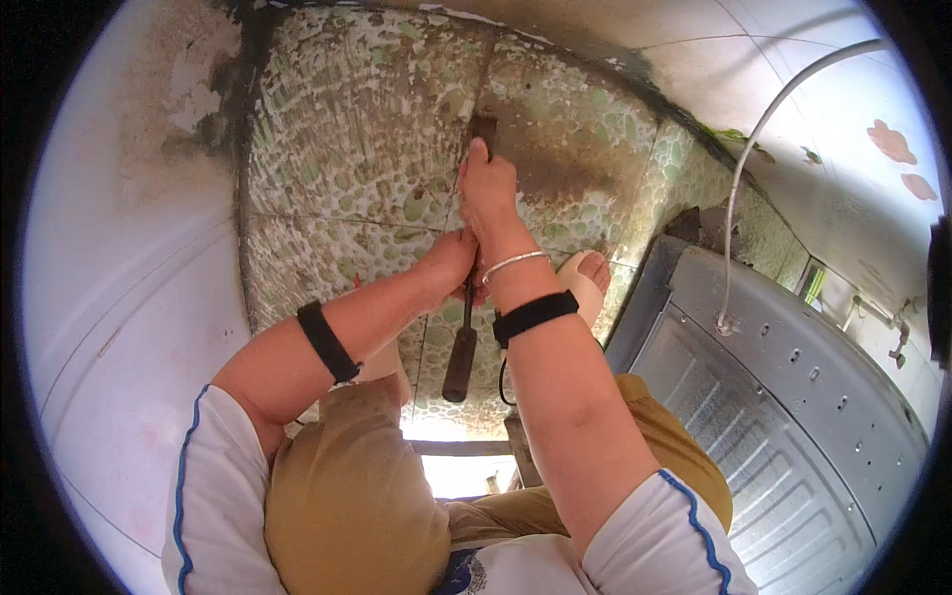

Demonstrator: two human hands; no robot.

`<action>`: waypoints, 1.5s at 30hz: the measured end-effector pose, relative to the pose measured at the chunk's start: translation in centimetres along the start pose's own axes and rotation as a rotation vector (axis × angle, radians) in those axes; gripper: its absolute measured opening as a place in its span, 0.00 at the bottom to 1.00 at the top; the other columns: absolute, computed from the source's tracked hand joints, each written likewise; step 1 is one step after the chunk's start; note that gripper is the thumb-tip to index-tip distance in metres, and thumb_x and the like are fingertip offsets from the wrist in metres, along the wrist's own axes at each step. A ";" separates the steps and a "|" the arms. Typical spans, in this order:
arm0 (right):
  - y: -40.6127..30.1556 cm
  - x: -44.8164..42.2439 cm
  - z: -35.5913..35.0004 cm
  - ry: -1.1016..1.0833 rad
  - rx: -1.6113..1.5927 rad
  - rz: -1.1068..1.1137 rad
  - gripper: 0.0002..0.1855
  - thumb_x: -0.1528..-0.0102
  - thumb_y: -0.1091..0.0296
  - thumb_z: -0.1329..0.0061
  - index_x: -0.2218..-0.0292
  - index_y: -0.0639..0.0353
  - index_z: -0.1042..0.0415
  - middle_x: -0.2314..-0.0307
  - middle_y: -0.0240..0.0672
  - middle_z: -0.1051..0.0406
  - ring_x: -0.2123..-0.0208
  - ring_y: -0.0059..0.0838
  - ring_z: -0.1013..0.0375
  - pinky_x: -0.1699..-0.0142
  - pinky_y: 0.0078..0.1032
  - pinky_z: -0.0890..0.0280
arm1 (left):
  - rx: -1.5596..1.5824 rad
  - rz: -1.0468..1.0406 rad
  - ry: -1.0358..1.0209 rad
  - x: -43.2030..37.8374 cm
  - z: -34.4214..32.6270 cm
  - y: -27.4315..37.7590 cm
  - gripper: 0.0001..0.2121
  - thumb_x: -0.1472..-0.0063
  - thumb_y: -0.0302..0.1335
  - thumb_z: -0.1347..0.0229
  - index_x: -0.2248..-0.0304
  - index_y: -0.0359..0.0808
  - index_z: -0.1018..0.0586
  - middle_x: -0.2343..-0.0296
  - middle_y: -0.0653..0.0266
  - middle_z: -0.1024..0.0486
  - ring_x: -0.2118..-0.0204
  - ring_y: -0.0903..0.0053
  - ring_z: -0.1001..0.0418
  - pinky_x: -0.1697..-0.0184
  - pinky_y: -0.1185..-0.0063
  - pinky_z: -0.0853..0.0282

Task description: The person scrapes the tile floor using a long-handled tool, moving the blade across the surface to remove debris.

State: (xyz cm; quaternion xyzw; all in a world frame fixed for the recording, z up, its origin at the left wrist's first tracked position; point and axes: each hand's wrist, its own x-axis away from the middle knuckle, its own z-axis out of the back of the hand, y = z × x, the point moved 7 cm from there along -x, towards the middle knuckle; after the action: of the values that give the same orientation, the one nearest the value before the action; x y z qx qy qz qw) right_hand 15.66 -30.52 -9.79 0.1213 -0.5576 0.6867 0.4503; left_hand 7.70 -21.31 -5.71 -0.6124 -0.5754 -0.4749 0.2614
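My right hand (491,186) grips a long dark scraper (460,364) high on its shaft, thumb laid along it towards the flat end. Just below, my left hand (448,262) is closed around the same tool, partly hidden behind my right wrist. Its broad flat end (484,128) is against the pebble-patterned floor tiles (349,178) or just above them; which, I cannot tell. The other end, a dark paddle-shaped handle, points back between my knees. A wet-looking brown dirt patch (565,160) spreads to the right of the flat end, and pale scrape-like streaks cover the tiles to the left.
On the right stands a grey ribbed metal appliance panel (714,372), with a pale hose (744,160) arching from it towards the wall. A stained white wall (141,245) rises close on the left. My right foot (591,275) in a sandal rests on the floor beside the appliance.
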 end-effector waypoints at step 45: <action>2.4 6.8 -0.8 -0.192 -0.288 -0.365 0.22 0.46 0.51 0.64 0.80 0.61 0.40 0.90 0.31 0.43 0.90 0.22 0.49 0.87 0.23 0.56 | -0.006 0.110 0.061 2.6 1.2 -4.5 0.22 0.40 0.45 0.70 0.78 0.33 0.38 0.88 0.60 0.37 0.88 0.70 0.35 0.86 0.74 0.39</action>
State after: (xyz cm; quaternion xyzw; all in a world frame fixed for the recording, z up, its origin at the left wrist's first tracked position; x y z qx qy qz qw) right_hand 10.25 -26.44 -7.12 0.2195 -0.6589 0.4926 0.5244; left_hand 3.49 -18.14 -4.88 -0.6291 -0.5311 -0.4800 0.3030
